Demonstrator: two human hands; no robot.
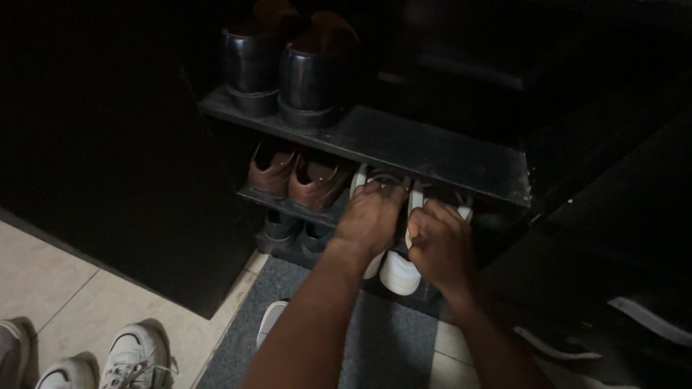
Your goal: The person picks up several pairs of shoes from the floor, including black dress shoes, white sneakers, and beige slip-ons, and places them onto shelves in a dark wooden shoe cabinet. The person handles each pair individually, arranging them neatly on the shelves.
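Observation:
Both my hands reach into a dark shoe rack (432, 155). My left hand (371, 216) is closed over the top of a white sneaker (358, 180) on the middle shelf. My right hand (441, 241) grips a second white sneaker (398, 272), whose heel sticks out past the shelf edge. The sneakers stand side by side, mostly hidden under my hands.
A pair of brown shoes (295, 176) sits left of the sneakers on the same shelf. Black leather shoes (288, 68) stand on the top shelf, dark shoes (288, 234) on the bottom. A grey mat (389, 346) lies below. White sneakers (137, 356) rest on the tiled floor at lower left.

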